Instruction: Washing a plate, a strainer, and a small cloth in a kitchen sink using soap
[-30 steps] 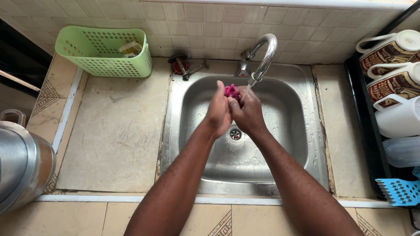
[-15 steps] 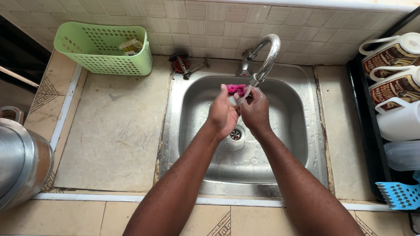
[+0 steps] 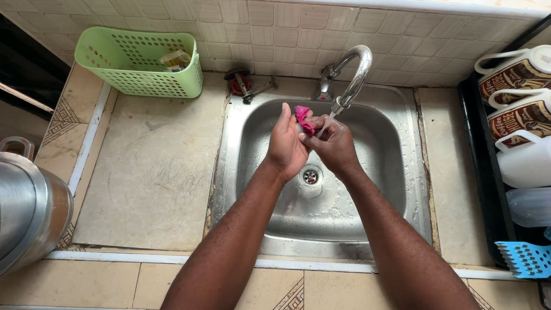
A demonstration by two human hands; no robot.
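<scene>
Over a steel sink (image 3: 390, 172), both my hands press together around a small pink cloth (image 3: 302, 116). My left hand (image 3: 286, 143) stands upright with its fingers against the cloth's left side. My right hand (image 3: 332, 144) closes on the cloth from the right, just under the curved chrome tap (image 3: 351, 80). A thin stream of water falls from the spout onto my right fingers. The drain (image 3: 310, 175) shows below my hands.
A green plastic basket (image 3: 138, 66) stands at the back left on the stone counter (image 3: 149, 172). A steel pot (image 3: 26, 212) sits at the left edge. Mugs (image 3: 516, 74) and a blue utensil (image 3: 525, 258) fill a dark rack at right. A small red tool (image 3: 244, 86) lies behind the sink.
My hands have stayed under the tap, shifting and rubbing slightly. The pink cloth now sticks up more between my left fingers.
</scene>
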